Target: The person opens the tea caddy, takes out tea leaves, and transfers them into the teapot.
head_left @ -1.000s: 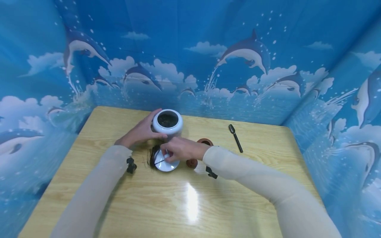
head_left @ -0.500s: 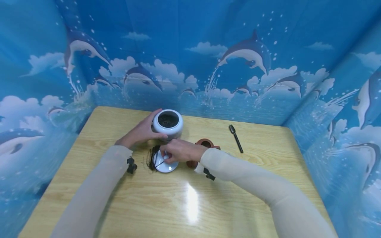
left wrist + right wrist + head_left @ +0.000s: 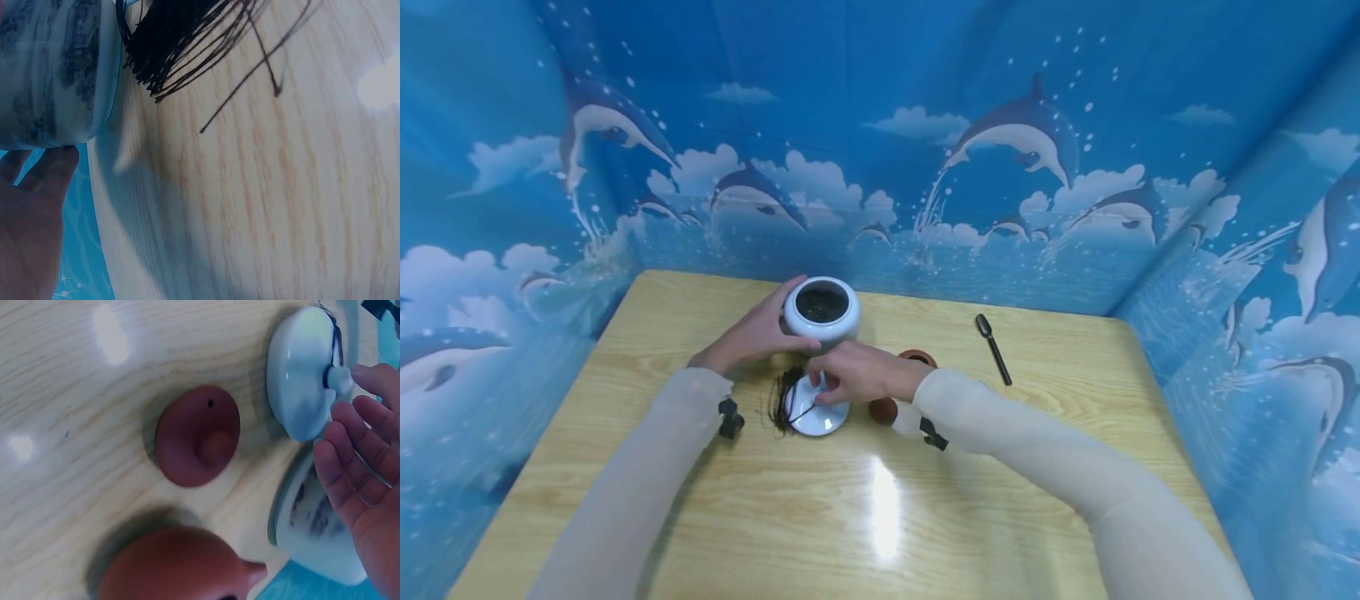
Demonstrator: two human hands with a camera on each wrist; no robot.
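From the head camera, the left hand [image 3: 747,337] cups the side of the white jar [image 3: 822,311], which stands open with dark leaves inside, fingers wrapped round its wall. Just in front of the jar, the right hand [image 3: 859,375] lies over the white lid [image 3: 815,414], which sits flat on the table [image 3: 880,517]; its fingertips are at the lid's knob. Half a second ago the hand covered the lid lower down; now it has drawn slightly up and back toward the jar, while the lid has not moved, so I judge the lid has been set down and the hand is letting go. A black tassel [image 3: 781,398] trails off the lid on the left-hand side. Beyond the right wrist stand a brown teapot [image 3: 916,359] and its small lid [image 3: 883,410]; a black spoon [image 3: 993,347] lies well off to the right.

From the left wrist, the fingers [image 3: 37,206] press the jar's patterned wall [image 3: 56,69], with tassel strands [image 3: 181,44] spread on the wood beside them.

From the right wrist, the fingers [image 3: 359,444] are loosely extended, one tip touching the knob [image 3: 339,379] of the white lid [image 3: 300,375]; nothing is gripped. The brown lid [image 3: 197,435] and teapot [image 3: 181,565] lie behind the palm.
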